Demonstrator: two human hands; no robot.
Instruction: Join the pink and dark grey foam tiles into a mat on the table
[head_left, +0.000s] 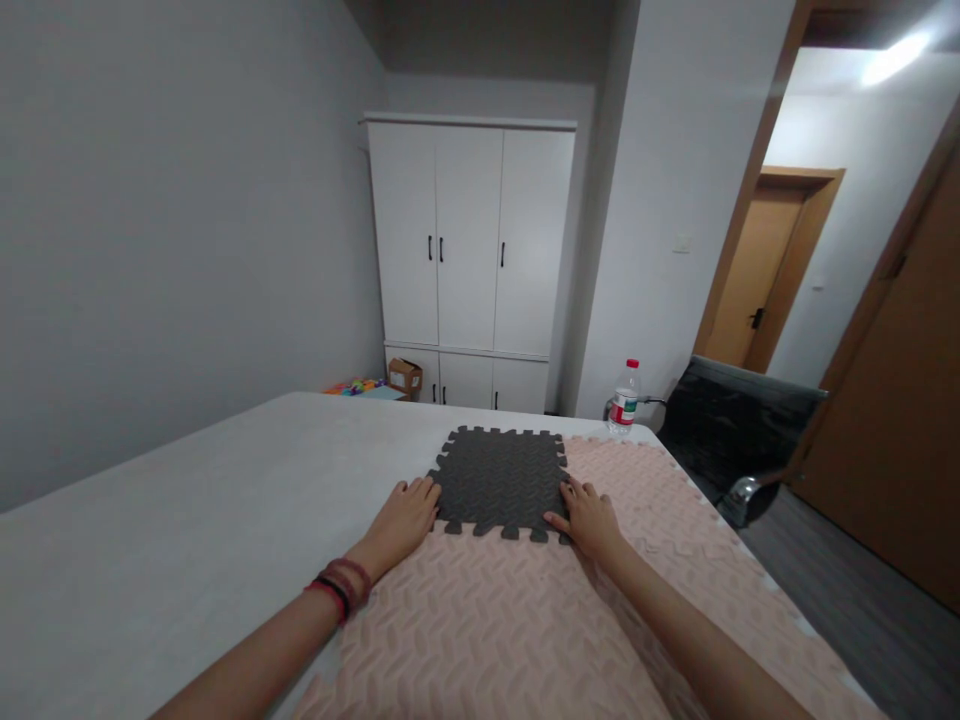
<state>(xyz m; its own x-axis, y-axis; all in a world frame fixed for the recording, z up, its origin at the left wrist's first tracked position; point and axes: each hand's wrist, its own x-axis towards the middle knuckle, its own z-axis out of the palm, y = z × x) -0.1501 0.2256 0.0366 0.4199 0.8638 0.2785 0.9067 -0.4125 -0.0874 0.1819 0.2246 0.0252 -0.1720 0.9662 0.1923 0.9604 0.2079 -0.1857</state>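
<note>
A dark grey foam puzzle mat tile [501, 480] with toothed edges lies across the table, its near edge against a large pink foam mat [495, 620]. Along its left edge, my left hand [409, 515] grips the side near the front corner; the thumb is hidden. At the right edge my right hand [589, 515] grips too, with the thumb stretched over the near right corner and the fingers bent on the side. Another pink foam stretch [645, 485] lies right of the grey tile. Whether the grey teeth interlock with the pink ones, I cannot tell.
The white table [247, 510] extends to the left. A plastic bottle with a red cap [624, 400] stands at the far right corner, near a black chair [731, 430]. Behind the table are a white cabinet [469, 240], a cardboard box [405, 375] and colourful items [352, 386].
</note>
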